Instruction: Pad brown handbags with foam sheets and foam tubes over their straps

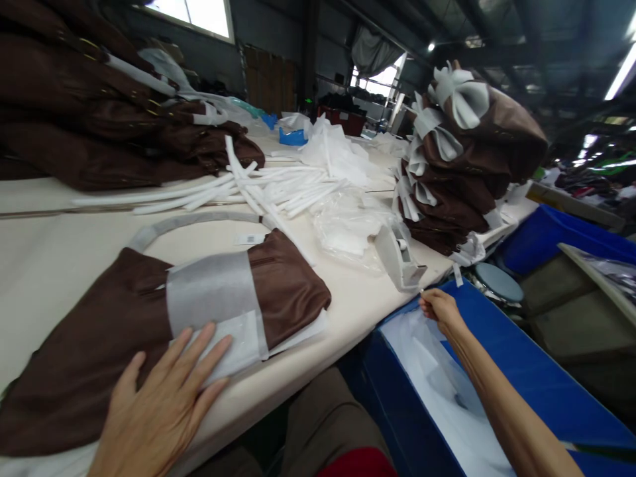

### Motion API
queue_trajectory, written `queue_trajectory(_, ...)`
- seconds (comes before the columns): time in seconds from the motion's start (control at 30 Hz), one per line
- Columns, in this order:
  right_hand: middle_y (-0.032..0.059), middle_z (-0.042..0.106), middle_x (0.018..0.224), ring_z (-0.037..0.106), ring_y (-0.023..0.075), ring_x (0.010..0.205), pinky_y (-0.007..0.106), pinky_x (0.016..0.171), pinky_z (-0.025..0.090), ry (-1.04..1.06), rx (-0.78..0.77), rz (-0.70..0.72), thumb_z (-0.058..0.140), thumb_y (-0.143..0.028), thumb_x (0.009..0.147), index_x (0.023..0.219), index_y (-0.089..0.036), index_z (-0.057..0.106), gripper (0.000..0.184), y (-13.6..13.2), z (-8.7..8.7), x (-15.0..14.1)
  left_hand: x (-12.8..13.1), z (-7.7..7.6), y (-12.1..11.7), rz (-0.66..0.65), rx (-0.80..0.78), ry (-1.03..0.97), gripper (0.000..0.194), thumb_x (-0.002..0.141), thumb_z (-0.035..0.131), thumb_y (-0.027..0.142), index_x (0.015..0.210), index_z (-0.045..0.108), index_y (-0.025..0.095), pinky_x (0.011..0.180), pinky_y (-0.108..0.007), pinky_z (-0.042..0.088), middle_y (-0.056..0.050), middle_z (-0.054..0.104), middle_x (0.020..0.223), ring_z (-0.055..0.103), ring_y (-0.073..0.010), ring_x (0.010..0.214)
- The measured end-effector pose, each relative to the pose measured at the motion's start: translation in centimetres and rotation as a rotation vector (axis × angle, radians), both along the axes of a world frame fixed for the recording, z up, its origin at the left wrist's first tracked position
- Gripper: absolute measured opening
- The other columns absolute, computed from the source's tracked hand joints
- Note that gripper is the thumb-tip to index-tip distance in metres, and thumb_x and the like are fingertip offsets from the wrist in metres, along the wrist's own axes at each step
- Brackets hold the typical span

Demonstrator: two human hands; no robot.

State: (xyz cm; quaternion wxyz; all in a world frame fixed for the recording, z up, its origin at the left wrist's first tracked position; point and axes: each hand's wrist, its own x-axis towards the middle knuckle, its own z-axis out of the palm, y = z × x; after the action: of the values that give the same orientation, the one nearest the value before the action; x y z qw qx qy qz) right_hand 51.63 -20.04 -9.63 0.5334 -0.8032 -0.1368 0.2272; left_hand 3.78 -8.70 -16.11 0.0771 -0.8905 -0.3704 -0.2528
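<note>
A brown handbag [293,288] lies on the table in front of me, with a pale wrapping band [211,291] round its middle. Its handle [199,222] is wrapped in pale material and arches towards the back. My left hand [163,391] rests open on the bag's near side, fingers spread over the lower end of the band. At the table's right edge stands a white tape dispenser [397,258]. Just beyond its front end, my right hand [440,308] is closed in a pinch. A tiny pale bit shows at the fingertips, too small to name.
White foam strips [288,185] and clear plastic bags [348,228] lie behind the handbag. Stacks of brown bags rise at the left [74,112] and right [477,159]. Below my right arm is a blue bin [527,358] with white sheets inside; a round stool [498,283] stands beyond.
</note>
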Motion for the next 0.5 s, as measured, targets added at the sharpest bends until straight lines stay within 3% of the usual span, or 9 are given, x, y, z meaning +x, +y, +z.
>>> queue_trajectory(0.1, 0.0020, 0.056, 0.052, 0.046, 0.0118, 0.046, 0.023, 0.044, 0.036, -0.010, -0.035, 0.142, 0.074, -0.040, 0.051, 0.058, -0.018, 0.057, 0.028, -1.1, 0.8, -1.9, -0.1, 0.9, -0.8, -0.007, 0.061, 0.030, 0.053, 0.099, 0.042, 0.038, 0.148, 0.037, 0.020, 0.115, -0.060, 0.020, -0.013, 0.052, 0.144, 0.047, -0.0337, 0.133)
queue_trajectory(0.13, 0.0027, 0.057, 0.055, 0.048, 0.0134, 0.049, 0.025, 0.046, 0.039, -0.059, -0.040, 0.290, 0.074, -0.045, 0.054, 0.060, -0.019, 0.060, 0.031, -1.0, 1.6, -2.7, 0.0, 1.2, -1.1, -0.005, 0.061, 0.049, 0.050, 0.098, 0.043, 0.040, 0.144, 0.042, 0.018, 0.116, -0.058, 0.018, -0.013, 0.053, 0.143, 0.048, -0.0323, 0.133)
queue_trajectory(0.27, 0.0044, 0.060, 0.065, 0.055, 0.0188, 0.063, 0.029, 0.059, 0.045, -0.286, -0.042, 1.076, 0.066, -0.050, 0.079, 0.068, -0.024, 0.067, 0.029, 2.3, 7.2, -7.8, 0.2, 1.9, -1.8, 0.068, -0.042, 0.090, 0.044, 0.099, 0.045, 0.041, 0.135, 0.053, 0.019, 0.119, -0.053, 0.012, -0.011, 0.051, 0.146, 0.041, -0.0277, 0.139)
queue_trajectory(0.37, 0.0035, 0.063, 0.071, 0.057, 0.0164, 0.066, 0.026, 0.063, 0.044, -0.164, -0.066, 1.691, 0.057, -0.045, 0.091, 0.073, -0.022, 0.068, 0.031, 6.8, 10.6, -14.3, 0.4, 2.1, -2.3, 0.076, -0.095, 0.066, 0.044, 0.099, 0.046, 0.042, 0.135, 0.054, 0.019, 0.120, -0.053, 0.010, -0.011, 0.050, 0.147, 0.038, -0.0268, 0.141)
queue_trajectory(0.43, 0.0024, 0.065, 0.076, 0.058, 0.0140, 0.070, 0.023, 0.067, 0.043, -0.092, -0.091, 2.025, 0.055, -0.039, 0.094, 0.081, -0.018, 0.068, 0.028, 10.2, 11.1, -19.0, 0.4, 2.1, -2.6, 0.078, -0.110, 0.046, 0.044, 0.098, 0.048, 0.042, 0.134, 0.055, 0.019, 0.119, -0.056, 0.012, -0.013, 0.047, 0.148, 0.036, -0.0284, 0.141)
queue_trajectory(0.5, -0.0005, 0.062, 0.075, 0.056, 0.0119, 0.070, 0.021, 0.068, 0.042, -0.100, -0.119, 2.264, 0.054, -0.033, 0.095, 0.086, -0.017, 0.066, 0.022, 13.8, 10.3, -23.2, 0.4, 2.2, -2.9, 0.099, -0.119, 0.012, 0.044, 0.096, 0.051, 0.043, 0.134, 0.056, 0.021, 0.117, -0.060, 0.016, -0.015, 0.045, 0.148, 0.033, -0.0320, 0.142)
